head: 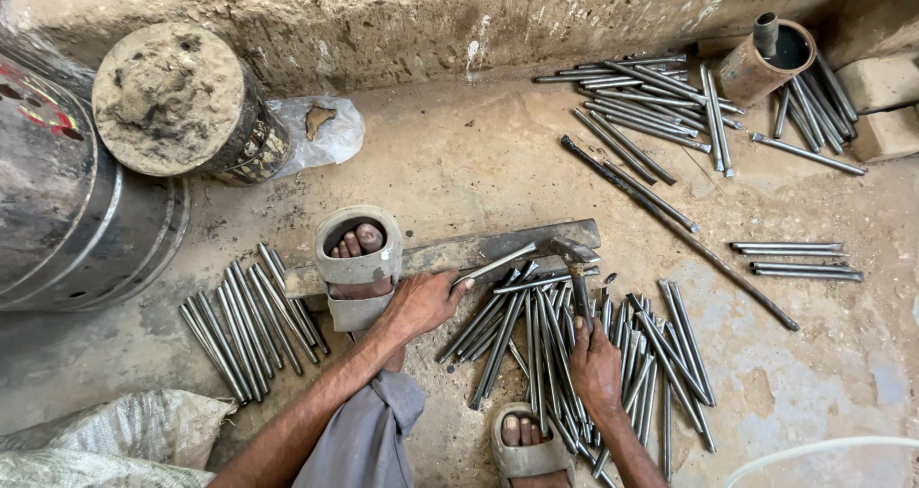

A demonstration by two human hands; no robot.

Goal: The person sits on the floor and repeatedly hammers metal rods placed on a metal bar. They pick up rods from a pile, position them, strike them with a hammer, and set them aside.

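One camera sits on the person's head, looking steeply down from close above at the floor (pixel 459 162), the wall (pixel 431 19) at the far edge.

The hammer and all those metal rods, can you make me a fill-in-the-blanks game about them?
1. The right hand grips a ____ by its handle.
2. The left hand holds one metal rod against the flat iron ____.
3. The person's left foot, in a sandal, rests on the bar's ____ end.
4. A rusty can lies at the top ____ of the picture.

Missing words: hammer; bar; left; right
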